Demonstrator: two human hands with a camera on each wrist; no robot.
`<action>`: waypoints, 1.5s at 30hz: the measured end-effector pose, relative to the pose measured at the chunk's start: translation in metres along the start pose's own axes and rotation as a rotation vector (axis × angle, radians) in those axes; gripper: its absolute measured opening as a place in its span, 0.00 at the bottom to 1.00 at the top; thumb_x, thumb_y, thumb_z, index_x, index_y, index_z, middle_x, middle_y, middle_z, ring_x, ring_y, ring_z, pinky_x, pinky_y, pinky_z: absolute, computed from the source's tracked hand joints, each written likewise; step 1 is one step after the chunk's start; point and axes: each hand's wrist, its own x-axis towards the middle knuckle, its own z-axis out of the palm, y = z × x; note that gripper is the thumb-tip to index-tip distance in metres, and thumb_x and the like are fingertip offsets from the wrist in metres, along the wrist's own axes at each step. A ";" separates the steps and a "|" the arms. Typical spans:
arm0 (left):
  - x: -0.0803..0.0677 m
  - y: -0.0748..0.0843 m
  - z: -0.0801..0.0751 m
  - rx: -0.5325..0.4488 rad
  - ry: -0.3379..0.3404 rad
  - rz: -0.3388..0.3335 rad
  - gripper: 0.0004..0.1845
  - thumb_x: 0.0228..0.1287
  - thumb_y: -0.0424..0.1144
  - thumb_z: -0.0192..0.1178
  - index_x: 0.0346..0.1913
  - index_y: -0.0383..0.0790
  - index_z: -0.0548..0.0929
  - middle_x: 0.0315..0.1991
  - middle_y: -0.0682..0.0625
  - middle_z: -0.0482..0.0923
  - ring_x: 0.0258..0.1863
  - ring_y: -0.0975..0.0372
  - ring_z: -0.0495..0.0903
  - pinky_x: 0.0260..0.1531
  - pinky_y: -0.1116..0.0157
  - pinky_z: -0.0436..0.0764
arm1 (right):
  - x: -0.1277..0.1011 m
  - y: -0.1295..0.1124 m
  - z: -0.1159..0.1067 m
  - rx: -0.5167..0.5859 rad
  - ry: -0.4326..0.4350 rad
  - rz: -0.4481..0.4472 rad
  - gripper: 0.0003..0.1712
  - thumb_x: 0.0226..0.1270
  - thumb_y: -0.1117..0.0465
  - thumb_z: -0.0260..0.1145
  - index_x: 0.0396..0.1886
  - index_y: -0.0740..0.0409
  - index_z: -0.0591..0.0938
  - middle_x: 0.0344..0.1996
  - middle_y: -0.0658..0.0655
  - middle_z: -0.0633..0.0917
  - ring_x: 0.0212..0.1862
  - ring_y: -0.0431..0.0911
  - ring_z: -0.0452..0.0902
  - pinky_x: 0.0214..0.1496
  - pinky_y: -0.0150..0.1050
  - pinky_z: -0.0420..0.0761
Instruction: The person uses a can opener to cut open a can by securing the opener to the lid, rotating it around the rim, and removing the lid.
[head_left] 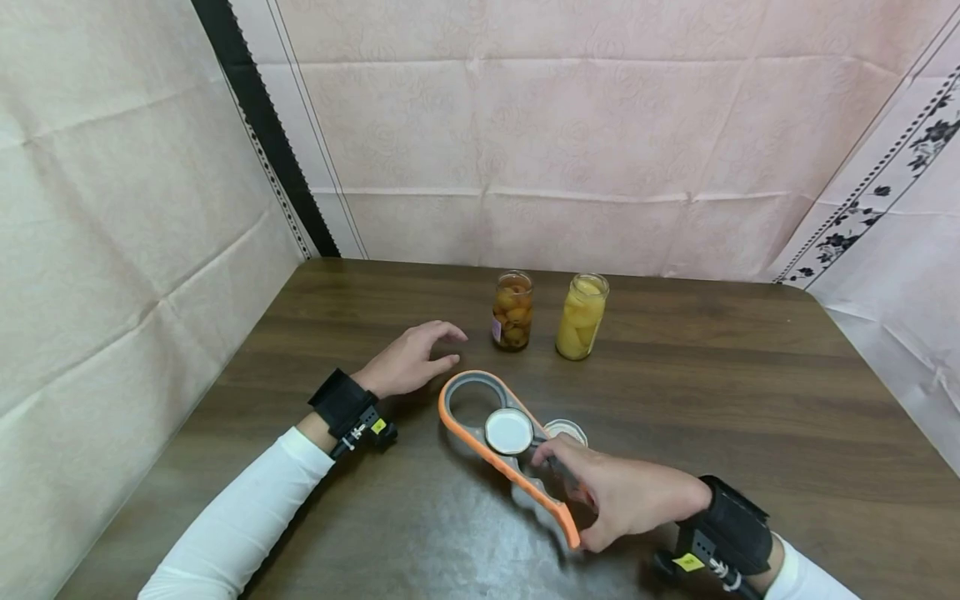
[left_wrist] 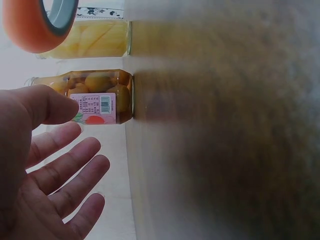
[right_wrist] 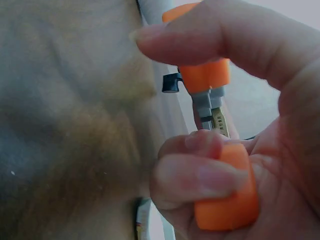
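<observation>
My right hand (head_left: 622, 492) grips an orange-and-grey jar opener (head_left: 489, 455) by its handle. In the right wrist view, fingers curl round one orange handle (right_wrist: 227, 215), while the thumb lies across the other orange part. A pale round lid (head_left: 509, 431) sits within the opener's frame; I cannot tell if it is clamped. Another lid (head_left: 567, 430) lies behind, partly covered by the opener and hand. My left hand (head_left: 408, 358) hovers left of the opener, fingers loosely bent and holding nothing. Beyond it stands a lidless jar of brown fruit (head_left: 513, 312) with a pink label (left_wrist: 94, 107).
A second lidless jar with yellow fruit pieces (head_left: 581, 317) stands right of the brown one, near the table's back edge. The brown wooden table (head_left: 720, 375) meets pale cloth hangings (head_left: 600, 125) behind and at both sides.
</observation>
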 end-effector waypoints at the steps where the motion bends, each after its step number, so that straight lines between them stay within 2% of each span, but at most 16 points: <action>1: 0.000 0.000 0.000 0.000 -0.002 0.000 0.18 0.74 0.41 0.61 0.62 0.42 0.78 0.61 0.49 0.79 0.65 0.55 0.76 0.65 0.51 0.77 | 0.001 0.001 0.002 -0.019 0.006 -0.008 0.46 0.50 0.67 0.75 0.67 0.47 0.64 0.54 0.54 0.71 0.36 0.37 0.70 0.37 0.27 0.73; 4: 0.000 0.001 -0.001 0.001 -0.009 -0.002 0.18 0.74 0.41 0.61 0.62 0.42 0.78 0.61 0.49 0.79 0.65 0.55 0.76 0.65 0.51 0.76 | 0.006 0.003 0.007 -0.066 0.023 -0.031 0.44 0.47 0.67 0.75 0.64 0.49 0.66 0.49 0.52 0.73 0.38 0.36 0.70 0.40 0.27 0.74; 8: 0.000 0.001 -0.002 0.002 -0.008 -0.002 0.18 0.74 0.41 0.60 0.62 0.42 0.78 0.62 0.48 0.79 0.65 0.55 0.75 0.65 0.51 0.76 | 0.011 0.005 0.013 -0.108 0.042 -0.063 0.42 0.46 0.65 0.77 0.61 0.50 0.67 0.41 0.52 0.73 0.35 0.33 0.67 0.37 0.26 0.71; 11: 0.001 0.001 -0.002 -0.001 -0.006 -0.004 0.17 0.74 0.39 0.61 0.62 0.41 0.78 0.62 0.47 0.79 0.65 0.55 0.75 0.65 0.51 0.76 | 0.013 0.006 0.015 -0.143 0.054 -0.080 0.41 0.45 0.64 0.78 0.59 0.51 0.67 0.44 0.50 0.72 0.36 0.34 0.66 0.37 0.26 0.70; 19: 0.002 0.001 -0.002 -0.005 -0.016 -0.021 0.17 0.73 0.35 0.60 0.62 0.43 0.78 0.62 0.49 0.78 0.65 0.56 0.75 0.66 0.52 0.75 | 0.015 0.009 0.020 -0.232 0.037 -0.097 0.40 0.46 0.60 0.79 0.58 0.49 0.68 0.53 0.46 0.71 0.49 0.36 0.69 0.53 0.27 0.71; 30: 0.001 -0.001 -0.002 -0.015 -0.020 0.001 0.19 0.71 0.30 0.58 0.62 0.43 0.78 0.61 0.48 0.78 0.65 0.55 0.75 0.65 0.51 0.76 | 0.017 0.008 0.023 -0.271 0.065 -0.055 0.39 0.47 0.56 0.80 0.56 0.47 0.68 0.49 0.45 0.71 0.43 0.35 0.70 0.46 0.26 0.72; 37: 0.001 0.001 -0.003 -0.008 -0.031 -0.014 0.19 0.71 0.31 0.58 0.62 0.43 0.78 0.62 0.49 0.78 0.65 0.55 0.75 0.66 0.52 0.76 | 0.016 0.007 0.022 -0.282 0.069 -0.071 0.38 0.47 0.57 0.80 0.55 0.48 0.68 0.49 0.45 0.70 0.44 0.36 0.69 0.46 0.26 0.72; 41: 0.001 0.002 -0.003 -0.004 -0.031 -0.023 0.18 0.71 0.32 0.58 0.62 0.44 0.78 0.62 0.49 0.78 0.65 0.56 0.75 0.66 0.52 0.76 | 0.015 0.009 0.021 -0.260 0.058 -0.081 0.38 0.49 0.59 0.79 0.57 0.49 0.67 0.50 0.46 0.70 0.46 0.37 0.69 0.48 0.27 0.71; 45: 0.000 0.001 -0.004 -0.004 -0.029 -0.032 0.18 0.72 0.32 0.58 0.62 0.44 0.78 0.62 0.49 0.78 0.65 0.55 0.75 0.66 0.52 0.75 | 0.014 0.010 0.020 -0.236 0.046 -0.077 0.38 0.51 0.59 0.79 0.59 0.50 0.67 0.51 0.47 0.71 0.45 0.36 0.68 0.46 0.27 0.71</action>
